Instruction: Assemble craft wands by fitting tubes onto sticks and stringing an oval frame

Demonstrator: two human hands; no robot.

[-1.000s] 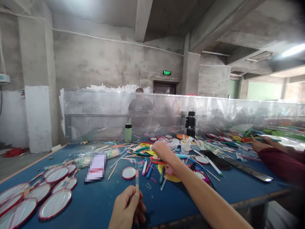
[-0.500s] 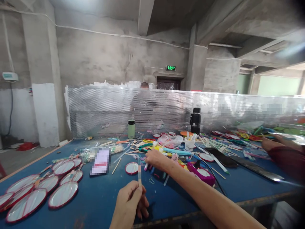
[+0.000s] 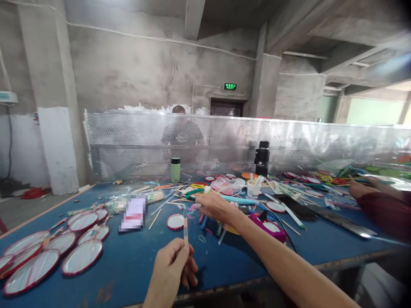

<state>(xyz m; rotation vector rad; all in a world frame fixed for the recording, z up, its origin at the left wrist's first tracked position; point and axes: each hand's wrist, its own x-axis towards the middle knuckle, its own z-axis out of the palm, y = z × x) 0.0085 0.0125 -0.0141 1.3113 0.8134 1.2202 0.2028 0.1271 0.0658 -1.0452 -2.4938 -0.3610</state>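
Observation:
My left hand (image 3: 175, 265) is closed at the front of the table, pinching the lower end of a thin flat stick (image 3: 185, 231) with coloured bands. The stick stands nearly upright. Behind it lies a small round, red-rimmed disc (image 3: 175, 221). My right hand (image 3: 213, 206) reaches over the clutter with its fingers bent together; what they hold, if anything, is hidden. Close to those fingers are a green-handled tool (image 3: 192, 195), pink and purple bits, and several markers (image 3: 204, 222) under the wrist.
Several red-rimmed discs (image 3: 82, 258) lie at left, near a phone (image 3: 133, 214). Beyond are a green bottle (image 3: 175, 170) and a black flask (image 3: 262, 157). A purple device (image 3: 268, 226) sits by my right forearm. A co-worker's hand (image 3: 362, 190) is at far right; another person stands behind the perforated screen (image 3: 128, 145).
The view has shifted slightly. My right hand has moved a little over the pile, fingers still bent. My left hand keeps the stick in much the same place.

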